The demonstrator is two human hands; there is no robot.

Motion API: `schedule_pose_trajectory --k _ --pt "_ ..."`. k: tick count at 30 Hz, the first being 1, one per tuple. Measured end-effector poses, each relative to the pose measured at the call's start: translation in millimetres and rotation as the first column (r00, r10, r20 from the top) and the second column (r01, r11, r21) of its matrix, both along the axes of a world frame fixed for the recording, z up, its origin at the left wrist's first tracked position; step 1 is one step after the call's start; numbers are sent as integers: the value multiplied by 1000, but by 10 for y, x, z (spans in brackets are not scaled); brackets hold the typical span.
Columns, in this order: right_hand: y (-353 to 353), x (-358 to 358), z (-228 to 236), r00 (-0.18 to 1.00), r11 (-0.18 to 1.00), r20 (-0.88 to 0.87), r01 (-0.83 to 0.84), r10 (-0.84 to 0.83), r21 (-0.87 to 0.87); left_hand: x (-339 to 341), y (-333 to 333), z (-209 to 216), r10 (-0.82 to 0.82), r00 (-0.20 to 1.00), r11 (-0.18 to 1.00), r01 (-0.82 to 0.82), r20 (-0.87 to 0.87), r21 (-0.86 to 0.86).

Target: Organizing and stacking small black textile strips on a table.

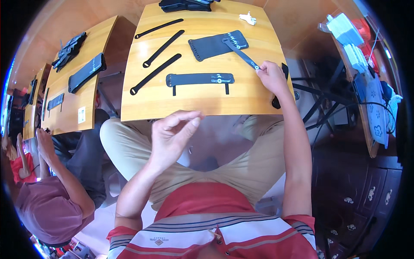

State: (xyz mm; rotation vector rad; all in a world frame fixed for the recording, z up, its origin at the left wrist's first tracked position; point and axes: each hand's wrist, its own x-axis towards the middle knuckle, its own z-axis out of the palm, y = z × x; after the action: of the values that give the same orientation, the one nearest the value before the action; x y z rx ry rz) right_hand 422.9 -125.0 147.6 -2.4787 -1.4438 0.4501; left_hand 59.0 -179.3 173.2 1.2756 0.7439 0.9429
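My right hand (273, 77) is at the table's right edge, its fingers closed on the end of a dark grey strap (243, 55). That strap runs back over a stack of dark grey straps (215, 46), fanned at its right end. My left hand (176, 134) is raised in front of the near table edge, thumb and fingertips drawn together, with nothing visible in them. Beyond it lies a flat dark grey strap bundle (200, 79) with two short black tabs below. Loose black straps (156, 73) with slotted ends lie slanted at the left.
The wooden table (142, 105) has a dark pile (186, 5) at its far edge and a crumpled white scrap (248, 18). Black items hang at its right edge. To the left, another person (56, 198) sits at a second table (82, 112). White packages (345, 30) stand on a right-hand shelf.
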Motion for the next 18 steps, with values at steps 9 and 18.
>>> schedule_pose_trajectory --k 9,18 --pt "-40 -105 101 929 889 -340 29 145 457 725 666 -131 275 830 615 236 -485 753" --pt "111 -216 293 790 815 -569 166 227 555 1624 1901 -587 413 427 623 512 -805 591"
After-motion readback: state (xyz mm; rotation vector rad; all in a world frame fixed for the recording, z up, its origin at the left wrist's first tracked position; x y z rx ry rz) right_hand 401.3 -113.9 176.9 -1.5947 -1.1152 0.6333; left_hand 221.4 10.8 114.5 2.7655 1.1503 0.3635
